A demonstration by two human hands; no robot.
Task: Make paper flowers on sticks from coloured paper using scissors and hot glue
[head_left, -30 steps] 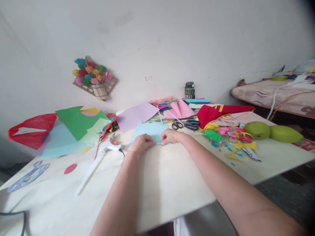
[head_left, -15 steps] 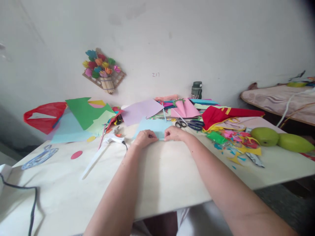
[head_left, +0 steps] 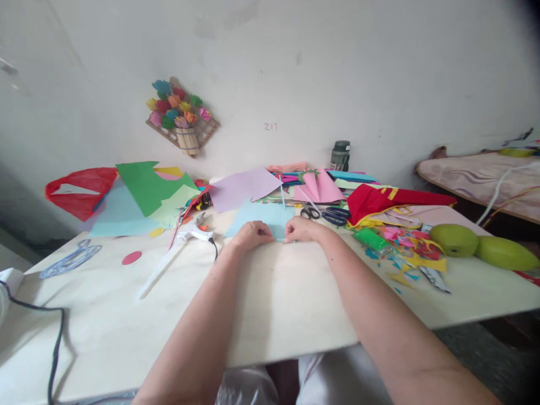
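A light blue paper sheet (head_left: 258,214) lies on the table in front of me, its near edge between my hands. My left hand (head_left: 253,234) is closed on that edge, fingertips pinched together. My right hand (head_left: 302,229) pinches the same edge a little to the right. Beyond the sheet lie a lilac sheet (head_left: 244,187) and a rolled pink paper (head_left: 321,187). Black scissors (head_left: 310,212) and dark blue scissors (head_left: 336,215) rest just past my right hand. A white glue gun (head_left: 196,229) is left of my left hand.
Green and red papers (head_left: 147,185) and coiled wire (head_left: 71,259) are at the left, with a red disc (head_left: 131,257). At the right are red cloth (head_left: 371,201), paper scraps (head_left: 407,261) and green fruits (head_left: 454,239). A bottle (head_left: 340,155) stands by the wall.
The view has shifted slightly. My hands keep their pinch on the blue sheet's near edge, and the gap between them looks about the same.
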